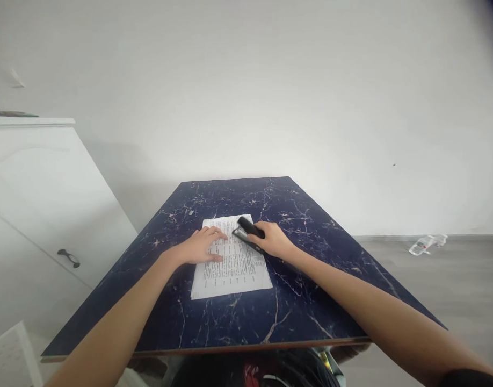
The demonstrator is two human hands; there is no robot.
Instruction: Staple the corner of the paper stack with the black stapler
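Your 2 hands meet at the far end of the printed paper (230, 269), which lies flat on the dark blue marbled worktop (230, 317), a little left of its middle. Your left hand (200, 246) rests palm down on the paper's upper left part, its fingers (218, 233) stretched out and slightly spread, pressing the page flat. Your right hand (273, 239) sits at the paper's upper right corner, its fingers curled around the rear of a black stapler (248, 232). The stapler lies slantwise across that corner, its nose pointing toward your left fingertips and stopping just short of them. Whether its mouth has the paper's edge inside, you cannot tell from here.

Left of the paper, beyond the worktop's edge, stands a white cabinet (37, 204) with a dark handle (69, 258). Far to the paper's right, a clear plastic bottle (426, 244) lies on the grey floor (451, 285) by the wall.
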